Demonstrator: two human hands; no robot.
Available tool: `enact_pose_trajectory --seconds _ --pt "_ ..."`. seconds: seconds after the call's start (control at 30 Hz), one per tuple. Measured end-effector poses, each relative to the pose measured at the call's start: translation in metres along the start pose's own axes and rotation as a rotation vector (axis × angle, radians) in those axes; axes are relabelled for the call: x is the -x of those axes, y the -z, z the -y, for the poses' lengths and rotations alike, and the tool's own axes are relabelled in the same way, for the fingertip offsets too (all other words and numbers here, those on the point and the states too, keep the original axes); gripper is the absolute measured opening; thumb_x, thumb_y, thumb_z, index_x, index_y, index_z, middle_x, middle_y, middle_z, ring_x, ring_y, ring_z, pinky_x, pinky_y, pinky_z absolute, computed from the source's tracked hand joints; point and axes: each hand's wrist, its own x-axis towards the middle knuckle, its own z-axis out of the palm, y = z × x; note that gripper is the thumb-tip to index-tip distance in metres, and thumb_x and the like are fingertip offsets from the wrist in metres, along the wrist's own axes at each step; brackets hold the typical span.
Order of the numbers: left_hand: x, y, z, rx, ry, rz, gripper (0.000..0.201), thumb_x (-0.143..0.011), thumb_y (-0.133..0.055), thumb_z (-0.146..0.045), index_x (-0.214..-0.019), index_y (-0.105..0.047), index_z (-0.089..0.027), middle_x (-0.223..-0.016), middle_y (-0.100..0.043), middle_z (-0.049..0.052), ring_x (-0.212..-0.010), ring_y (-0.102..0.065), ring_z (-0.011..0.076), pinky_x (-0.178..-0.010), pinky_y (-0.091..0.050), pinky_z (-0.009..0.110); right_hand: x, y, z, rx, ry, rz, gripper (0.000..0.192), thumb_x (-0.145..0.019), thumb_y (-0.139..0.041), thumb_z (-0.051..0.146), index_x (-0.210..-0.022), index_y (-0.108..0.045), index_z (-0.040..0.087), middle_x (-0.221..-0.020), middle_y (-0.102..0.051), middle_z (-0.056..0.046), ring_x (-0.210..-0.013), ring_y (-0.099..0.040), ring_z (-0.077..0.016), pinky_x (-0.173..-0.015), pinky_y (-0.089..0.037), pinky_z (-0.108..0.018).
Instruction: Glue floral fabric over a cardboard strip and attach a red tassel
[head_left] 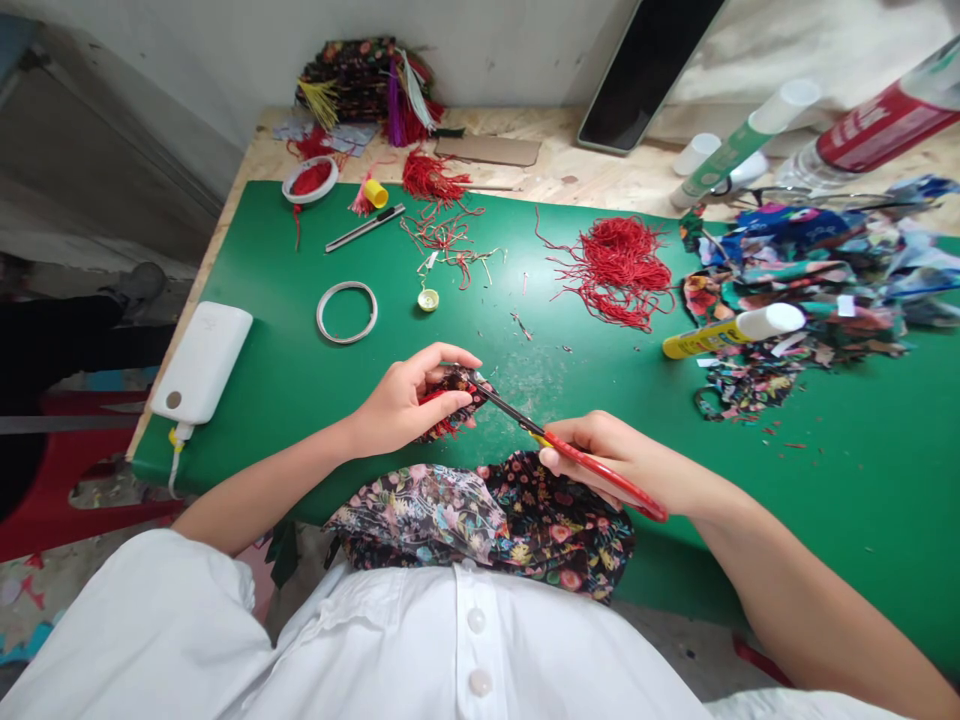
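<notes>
Between the thumb and fingers of my left hand (409, 398) is a small bunched piece of dark floral fabric (455, 385) with red threads hanging from it. My right hand (611, 455) grips red-handled scissors (592, 468) whose dark blades point left. The blade tips meet the fabric's upper right edge, close to my left fingertips; whether they are closed on it I cannot tell. Nearest my body, a larger black floral cloth (450, 515) lies bunched over the table's front edge. Tiny scraps lie on the green mat (465, 335) beyond my hands.
Red tassel threads (619, 270), a glue stick (731, 330) and a heap of fabric scraps (817, 260) lie to the right. Leftward are a tape roll (346, 312), a cutter knife (365, 228) and a white power bank (202, 362). Behind stand a phone (645, 70) and bottles.
</notes>
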Motion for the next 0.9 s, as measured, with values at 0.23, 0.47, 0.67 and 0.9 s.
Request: enact_pose_trajectory --seconds 0.23,0.47,0.67,0.9 --pt "-0.005 -0.004 0.001 0.187 0.048 -0.006 0.047 -0.079 -0.076 -0.038 -0.11 -0.045 -0.022 -0.086 -0.07 0.0 -0.074 -0.074 0.0149 -0.069 -0.058 0.024 -0.002 0.0 -0.002 0.009 0.003 -0.02 0.061 -0.082 -0.047 0.077 -0.062 -0.035 0.021 -0.048 -0.036 0.006 -0.044 -0.031 -0.0076 -0.045 -0.019 -0.024" --pt "-0.011 -0.002 0.005 0.169 0.148 -0.153 0.063 -0.061 -0.085 -0.052 -0.087 -0.035 -0.023 -0.058 -0.054 -0.012 -0.048 -0.053 0.0047 -0.047 -0.038 0.014 0.0 0.003 0.0 0.027 0.013 -0.047 0.061 -0.083 -0.045 0.077 -0.061 -0.037 0.021 -0.047 -0.036 0.005 -0.044 -0.032 -0.0085 -0.046 -0.02 -0.025" --pt "-0.012 0.0 0.006 0.094 0.203 -0.1 0.052 -0.063 -0.081 -0.058 -0.081 -0.06 -0.014 -0.065 -0.064 -0.003 -0.054 -0.055 0.0075 -0.053 -0.044 0.019 0.0 0.002 -0.001 0.042 0.026 -0.055 0.061 -0.084 -0.044 0.077 -0.062 -0.035 0.021 -0.049 -0.033 0.006 -0.046 -0.028 -0.0083 -0.046 -0.019 -0.025" --pt "-0.003 -0.003 0.002 0.091 0.086 0.003 0.04 -0.079 -0.072 -0.052 -0.088 -0.068 -0.013 -0.078 -0.073 0.004 -0.063 -0.067 0.0137 -0.059 -0.055 0.023 0.002 0.005 -0.005 0.081 0.067 -0.033 0.061 -0.083 -0.047 0.076 -0.063 -0.034 0.02 -0.061 -0.025 0.005 -0.054 -0.022 -0.0081 -0.048 -0.017 -0.024"
